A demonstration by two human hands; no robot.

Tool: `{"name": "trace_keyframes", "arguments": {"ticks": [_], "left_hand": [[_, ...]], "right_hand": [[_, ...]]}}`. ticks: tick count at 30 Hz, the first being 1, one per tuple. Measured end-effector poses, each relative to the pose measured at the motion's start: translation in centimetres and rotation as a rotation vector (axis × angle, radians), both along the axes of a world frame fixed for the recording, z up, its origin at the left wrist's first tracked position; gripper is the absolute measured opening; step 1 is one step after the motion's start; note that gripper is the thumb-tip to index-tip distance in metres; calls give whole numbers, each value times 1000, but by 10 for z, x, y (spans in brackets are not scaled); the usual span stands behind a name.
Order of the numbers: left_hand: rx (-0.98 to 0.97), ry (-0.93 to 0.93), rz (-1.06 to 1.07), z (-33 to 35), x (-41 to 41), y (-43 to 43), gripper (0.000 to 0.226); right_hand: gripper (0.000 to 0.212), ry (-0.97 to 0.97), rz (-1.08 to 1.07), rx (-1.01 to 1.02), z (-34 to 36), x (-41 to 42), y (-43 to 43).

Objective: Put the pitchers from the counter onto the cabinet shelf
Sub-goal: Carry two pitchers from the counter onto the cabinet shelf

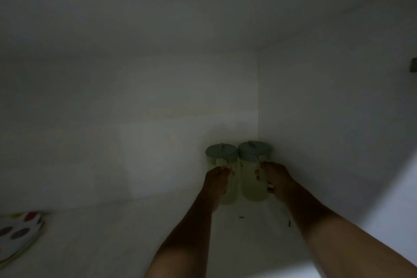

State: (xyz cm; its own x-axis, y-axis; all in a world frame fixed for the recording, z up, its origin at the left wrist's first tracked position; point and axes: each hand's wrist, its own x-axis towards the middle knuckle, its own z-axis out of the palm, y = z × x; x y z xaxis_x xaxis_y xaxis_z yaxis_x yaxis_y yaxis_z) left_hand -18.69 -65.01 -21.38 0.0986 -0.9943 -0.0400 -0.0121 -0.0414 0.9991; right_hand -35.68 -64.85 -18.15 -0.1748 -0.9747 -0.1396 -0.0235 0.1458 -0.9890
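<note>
your two bare forearms reach up from the bottom edge into a dim white cabinet, the left forearm (180,244) rising toward the middle and the right forearm (334,232) coming in from the lower right. just past your wrists, two small dark specks (241,217) lie on the pale cabinet shelf (112,232) between your arms. your left hand (215,181) has its fingers (228,168) curled shut around the handle of the left pitcher (222,158), and your right hand (276,178) has its fingers (258,175) wrapped tight around the handle of the right pitcher (250,178). both pitchers stand upright directly beyond your fingers, side by side and touching or nearly so; the blur makes it hard to tell which. each has a pale, see-through body and a grey-green lid, and their bases look to be down on the shelf, though the dim light leaves that uncertain. the right pitcher sits close to the back right corner, where a thin vertical seam (258,97) runs up behind your right fingers. far to the left of your left fingers, at the frame edge, a white item with coloured spots (18,232) lies on the shelf. beyond the pitchers the plain back wall (135,97) rises, and above it the cabinet's top panel (180,7) fills the upper frame. at the far right edge, well above your right fingers, a small dark fitting (414,65) shows on the side wall.
</note>
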Motion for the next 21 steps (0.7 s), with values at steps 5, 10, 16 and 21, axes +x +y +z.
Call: {"name": "trace_keyframes", "arguments": {"ticks": [5, 10, 16, 21], "left_hand": [[51, -78, -74, 3, -11, -27, 52], [75, -102, -76, 5, -10, -27, 55], [166, -205, -59, 30, -8, 19, 54], [136, -323, 13, 49, -8, 85, 94]], "right_hand": [[42, 123, -25, -19, 4, -3, -33], [49, 184, -3, -47, -1, -13, -37], [64, 378, -143, -75, 4, -14, -12], [51, 388, -122, -197, 18, -10, 56]]}}
